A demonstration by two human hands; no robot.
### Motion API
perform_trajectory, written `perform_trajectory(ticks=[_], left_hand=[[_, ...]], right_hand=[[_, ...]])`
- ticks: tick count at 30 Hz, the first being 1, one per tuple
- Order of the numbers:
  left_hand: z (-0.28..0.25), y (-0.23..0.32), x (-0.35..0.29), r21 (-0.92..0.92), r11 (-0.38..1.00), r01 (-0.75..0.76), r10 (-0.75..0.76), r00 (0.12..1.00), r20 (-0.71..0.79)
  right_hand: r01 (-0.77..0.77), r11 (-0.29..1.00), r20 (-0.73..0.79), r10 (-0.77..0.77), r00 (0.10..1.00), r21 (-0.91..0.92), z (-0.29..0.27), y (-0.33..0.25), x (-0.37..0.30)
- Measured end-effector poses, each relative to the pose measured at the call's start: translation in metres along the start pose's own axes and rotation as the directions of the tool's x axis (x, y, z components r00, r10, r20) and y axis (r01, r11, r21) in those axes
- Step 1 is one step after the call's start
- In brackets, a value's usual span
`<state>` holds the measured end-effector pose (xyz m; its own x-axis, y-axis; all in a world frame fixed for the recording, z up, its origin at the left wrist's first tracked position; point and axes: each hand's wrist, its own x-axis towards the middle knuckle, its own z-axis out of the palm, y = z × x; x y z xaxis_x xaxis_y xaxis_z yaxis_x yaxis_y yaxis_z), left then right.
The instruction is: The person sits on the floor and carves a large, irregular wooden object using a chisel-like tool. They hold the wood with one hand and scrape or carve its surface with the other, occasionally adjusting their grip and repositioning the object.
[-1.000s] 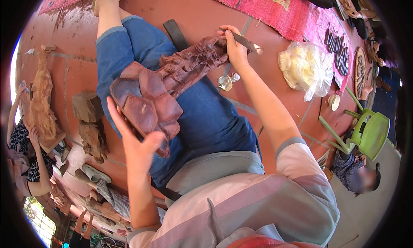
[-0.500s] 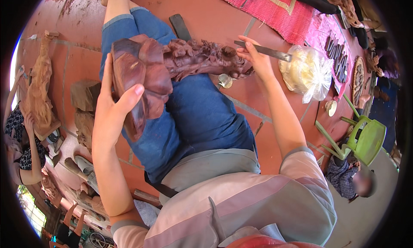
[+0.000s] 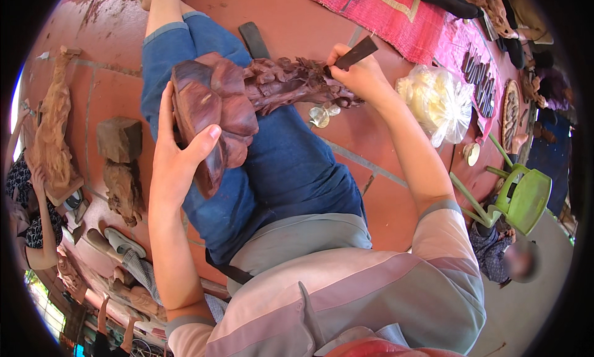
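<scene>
Bracing the carving (image 3: 244,103) across the lap (image 3: 291,153), likely for steadiness, the left hand (image 3: 174,165) has its fingers clamped on the broad end, while the right hand (image 3: 365,78) grips a dark tool (image 3: 357,52) by the narrow end.

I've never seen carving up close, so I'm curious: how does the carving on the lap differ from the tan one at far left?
The lap carving is dark reddish-brown; the tan carving is much paler. The lap carving's base is bulky and lobed; the tan carving's is a flat slab. Both are long pieces with a base at one end.
</scene>
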<state>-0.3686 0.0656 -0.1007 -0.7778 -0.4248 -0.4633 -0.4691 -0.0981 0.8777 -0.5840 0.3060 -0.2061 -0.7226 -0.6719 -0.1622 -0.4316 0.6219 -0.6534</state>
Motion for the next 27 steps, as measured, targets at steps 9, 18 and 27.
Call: perform_trajectory(ticks=[9,18,27], left_hand=[[-0.003,-0.004,-0.001,-0.026,0.999,-0.042,0.043,0.998,0.037],[-0.005,-0.005,0.002,-0.063,0.998,-0.016,0.02,0.998,0.057],[0.0,-0.004,0.0,-0.024,1.0,-0.02,0.021,0.999,0.049]], right_hand=[[-0.007,0.977,0.138,-0.023,0.99,0.213,-0.018,0.023,0.018],[0.148,0.989,0.13,-0.15,0.98,0.028,-0.007,0.01,0.011],[-0.034,0.959,0.075,0.013,0.997,0.282,-0.025,0.04,0.019]])
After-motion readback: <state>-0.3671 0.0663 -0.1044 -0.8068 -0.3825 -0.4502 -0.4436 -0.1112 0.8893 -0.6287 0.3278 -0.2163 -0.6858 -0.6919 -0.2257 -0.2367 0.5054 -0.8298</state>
